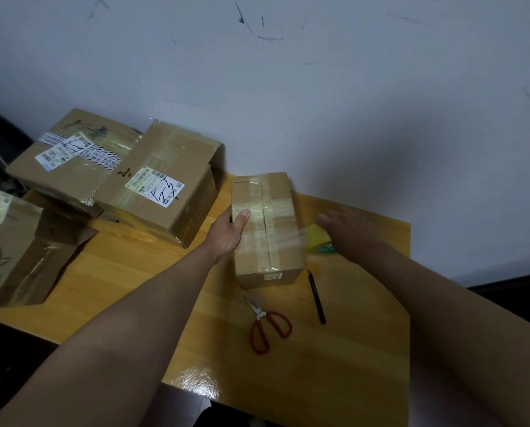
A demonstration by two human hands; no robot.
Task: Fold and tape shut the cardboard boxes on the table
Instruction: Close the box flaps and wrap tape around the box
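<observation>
A small closed cardboard box lies in the middle of the wooden table, its top flaps crossed with clear tape. My left hand grips the box's left edge, thumb on top. My right hand holds a yellowish tape roll just right of the box. A strip of clear tape runs from the roll across the box top. The fingers of the right hand are blurred and partly hide the roll.
Red-handled scissors and a black pen lie in front of the box. Two larger labelled boxes are stacked at back left. Another box with loose flaps stands at the left edge. A white wall rises behind.
</observation>
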